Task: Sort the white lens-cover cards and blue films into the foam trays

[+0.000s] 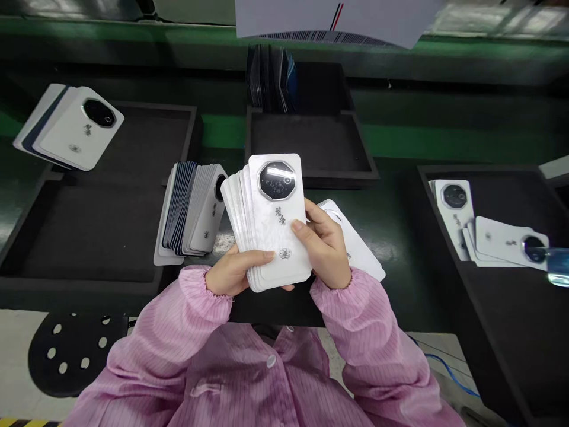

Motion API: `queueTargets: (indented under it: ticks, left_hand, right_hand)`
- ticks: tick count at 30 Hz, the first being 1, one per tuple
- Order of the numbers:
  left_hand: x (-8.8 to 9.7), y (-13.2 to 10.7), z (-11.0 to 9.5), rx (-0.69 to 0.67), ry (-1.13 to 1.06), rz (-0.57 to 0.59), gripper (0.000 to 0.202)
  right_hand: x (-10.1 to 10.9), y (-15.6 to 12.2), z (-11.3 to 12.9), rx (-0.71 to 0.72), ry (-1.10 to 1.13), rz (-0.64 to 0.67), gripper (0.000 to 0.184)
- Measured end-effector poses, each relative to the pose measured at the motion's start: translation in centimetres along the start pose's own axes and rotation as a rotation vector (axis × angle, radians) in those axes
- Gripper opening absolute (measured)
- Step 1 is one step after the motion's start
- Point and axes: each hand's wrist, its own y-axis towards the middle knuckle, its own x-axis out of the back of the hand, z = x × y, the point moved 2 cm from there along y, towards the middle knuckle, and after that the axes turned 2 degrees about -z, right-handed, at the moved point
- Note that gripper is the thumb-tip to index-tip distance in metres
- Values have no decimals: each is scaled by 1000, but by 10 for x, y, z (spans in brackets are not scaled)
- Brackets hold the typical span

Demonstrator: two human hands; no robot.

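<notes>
A fanned stack of white phone-shaped panels (269, 237), each with a dark octagonal camera area, is held up between both hands. My left hand (235, 270) is closed round the lower left of the stack, its thumb lying across the front panel. From the right edge, my right hand (326, 246) grips the same stack, thumb pressed on the front face. Behind my right hand lies another white panel (362, 252), partly covered. Left of the held stack, a leaning row of white and dark blue panels (189, 207) rests on the bench.
A black tray (89, 237) on the left has several panels (75, 130) at its back corner. The middle black tray (306, 142) holds dark upright panels (269, 80). More white panels (507, 240) lie in the right tray (498, 332). A perforated black stool (75, 356) stands below.
</notes>
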Motion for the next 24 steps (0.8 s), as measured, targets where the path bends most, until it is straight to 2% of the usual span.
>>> queueTargets:
  ticks: [4, 10, 17, 24]
  left_hand:
    - [1, -1, 1, 2, 50, -24, 43]
    - [2, -2, 3, -62, 149, -112, 40]
    - [9, -6, 5, -139, 261, -131, 35]
    - [13, -10, 4, -190, 430, -145, 26]
  right_hand:
    - [3, 1, -1, 27, 40, -36, 32]
    - [7, 3, -3, -56, 40, -44, 21]
    - [8, 4, -6, -108, 136, -69, 19]
    - [4, 0, -6, -135, 134, -20, 16]
